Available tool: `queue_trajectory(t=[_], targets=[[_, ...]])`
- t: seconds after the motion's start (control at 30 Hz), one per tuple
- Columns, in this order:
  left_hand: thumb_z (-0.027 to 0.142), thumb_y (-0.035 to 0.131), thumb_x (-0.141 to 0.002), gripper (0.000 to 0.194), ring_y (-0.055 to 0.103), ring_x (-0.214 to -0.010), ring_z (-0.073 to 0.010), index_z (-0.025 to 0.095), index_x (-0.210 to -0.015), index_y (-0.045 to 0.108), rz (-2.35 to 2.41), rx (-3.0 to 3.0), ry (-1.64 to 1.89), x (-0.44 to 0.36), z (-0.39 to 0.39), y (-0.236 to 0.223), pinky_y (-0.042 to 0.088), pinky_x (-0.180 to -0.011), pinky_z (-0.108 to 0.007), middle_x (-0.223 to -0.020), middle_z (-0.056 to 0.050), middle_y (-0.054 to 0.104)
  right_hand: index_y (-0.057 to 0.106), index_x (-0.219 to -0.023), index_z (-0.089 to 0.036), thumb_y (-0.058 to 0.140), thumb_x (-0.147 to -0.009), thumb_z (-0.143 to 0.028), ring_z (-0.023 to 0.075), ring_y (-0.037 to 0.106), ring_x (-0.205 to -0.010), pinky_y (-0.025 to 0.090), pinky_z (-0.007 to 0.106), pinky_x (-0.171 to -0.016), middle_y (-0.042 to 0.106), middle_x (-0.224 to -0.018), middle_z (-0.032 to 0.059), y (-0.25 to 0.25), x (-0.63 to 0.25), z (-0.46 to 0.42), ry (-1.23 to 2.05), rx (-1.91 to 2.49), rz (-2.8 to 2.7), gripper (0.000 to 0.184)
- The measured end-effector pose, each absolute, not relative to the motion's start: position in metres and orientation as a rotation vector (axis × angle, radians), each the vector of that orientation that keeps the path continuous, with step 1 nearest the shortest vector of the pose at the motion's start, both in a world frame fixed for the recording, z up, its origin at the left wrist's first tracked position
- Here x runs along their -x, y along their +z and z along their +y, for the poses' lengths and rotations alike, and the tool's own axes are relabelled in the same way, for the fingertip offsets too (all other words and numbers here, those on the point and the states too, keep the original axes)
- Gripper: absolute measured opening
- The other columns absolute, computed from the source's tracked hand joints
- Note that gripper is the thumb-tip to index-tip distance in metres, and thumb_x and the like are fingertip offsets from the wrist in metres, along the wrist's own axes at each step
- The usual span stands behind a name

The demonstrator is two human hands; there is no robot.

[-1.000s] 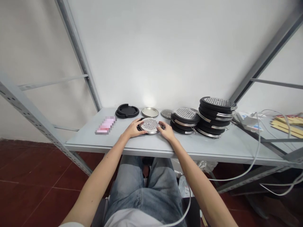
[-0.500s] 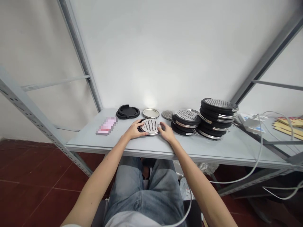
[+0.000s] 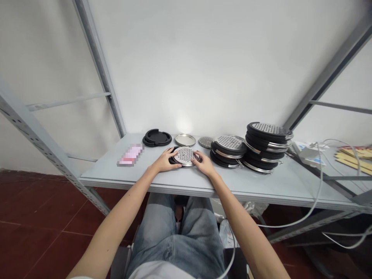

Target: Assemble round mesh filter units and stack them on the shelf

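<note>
On the shelf in front of me lies a round perforated metal disc with a shiny rim, set on a black round holder that shows at its left side. My left hand wraps around the left edge of the holder, thumb in front and fingers behind. At the opposite edge, my right hand grips the disc's rim, its thumb reaching onto the perforated top. The undersides of both parts are hidden.
Behind are black round holders, shiny metal rings and small perforated discs. To the right stand a low stack and a taller stack of assembled pieces. A blurred pink item lies left; a white cable hangs right.
My right thumb has moved slightly inward onto the disc's top. The left hand keeps its hold, and the disc has hardly moved. The view has shifted slightly.
</note>
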State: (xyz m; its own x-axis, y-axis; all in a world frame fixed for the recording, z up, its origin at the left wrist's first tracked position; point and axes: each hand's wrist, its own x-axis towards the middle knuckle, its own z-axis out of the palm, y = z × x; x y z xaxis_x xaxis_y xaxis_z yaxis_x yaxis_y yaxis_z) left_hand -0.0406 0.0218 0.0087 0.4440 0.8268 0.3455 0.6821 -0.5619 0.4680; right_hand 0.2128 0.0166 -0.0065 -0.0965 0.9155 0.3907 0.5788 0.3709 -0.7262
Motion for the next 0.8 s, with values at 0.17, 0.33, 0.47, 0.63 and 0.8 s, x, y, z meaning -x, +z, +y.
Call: queue_trajectory(t=[0.17,0.33,0.47,0.63,0.8], targets=[[0.070,0.067,-0.070,0.090,0.025,-0.145,-0.0341,0.018,-0.141,0.050,1.279,-2.444,0.805,0.0408,0.0200,0.0091,0.025,-0.118,-0.050,-0.155,-0.016,0.032,0.065,-0.119,-0.015,0.068,-0.079,-0.037,0.0277,0.053,-0.128,0.040,0.042,-0.108,0.059,-0.134,0.0153,-0.0084,-0.2124,0.0195,0.460,1.327,-1.749,0.046],[0.069,0.070,-0.069,0.079,0.030,-0.143,-0.0335,0.021,-0.131,0.061,1.268,-2.414,0.862,0.0399,0.0175,0.0094,0.027,-0.118,-0.049,-0.152,-0.013,0.039,0.060,-0.126,-0.013,0.066,-0.080,-0.040,0.0286,0.058,-0.121,0.042,0.043,-0.106,0.063,-0.129,0.0163,-0.0095,-0.2118,0.0199,0.442,1.390,-1.737,0.053],[0.067,0.074,-0.065,0.076,0.034,-0.141,-0.0343,0.020,-0.124,0.066,1.258,-2.365,0.919,0.0394,0.0157,0.0111,0.029,-0.117,-0.050,-0.151,-0.013,0.041,0.060,-0.127,-0.016,0.063,-0.083,-0.039,0.0277,0.060,-0.118,0.044,0.043,-0.105,0.064,-0.127,0.0138,-0.0081,-0.2116,0.0180,0.450,1.368,-1.782,0.050],[0.065,0.077,-0.062,0.073,0.039,-0.139,-0.0343,0.018,-0.119,0.070,1.232,-2.331,0.970,0.0394,0.0158,0.0117,0.031,-0.117,-0.048,-0.149,-0.013,0.043,0.059,-0.129,-0.015,0.064,-0.083,-0.036,0.0282,0.057,-0.123,0.042,0.043,-0.107,0.062,-0.131,0.0142,-0.0049,-0.2121,0.0154,0.489,1.348,-1.812,0.051],[0.065,0.077,-0.062,0.074,0.040,-0.138,-0.0344,0.018,-0.119,0.070,1.259,-2.336,0.976,0.0405,0.0170,0.0100,0.032,-0.116,-0.049,-0.146,-0.014,0.048,0.059,-0.129,-0.016,0.065,-0.082,-0.032,0.0270,0.057,-0.124,0.040,0.043,-0.109,0.062,-0.131,0.0133,-0.0062,-0.2121,0.0151,0.500,1.320,-1.818,0.050]])
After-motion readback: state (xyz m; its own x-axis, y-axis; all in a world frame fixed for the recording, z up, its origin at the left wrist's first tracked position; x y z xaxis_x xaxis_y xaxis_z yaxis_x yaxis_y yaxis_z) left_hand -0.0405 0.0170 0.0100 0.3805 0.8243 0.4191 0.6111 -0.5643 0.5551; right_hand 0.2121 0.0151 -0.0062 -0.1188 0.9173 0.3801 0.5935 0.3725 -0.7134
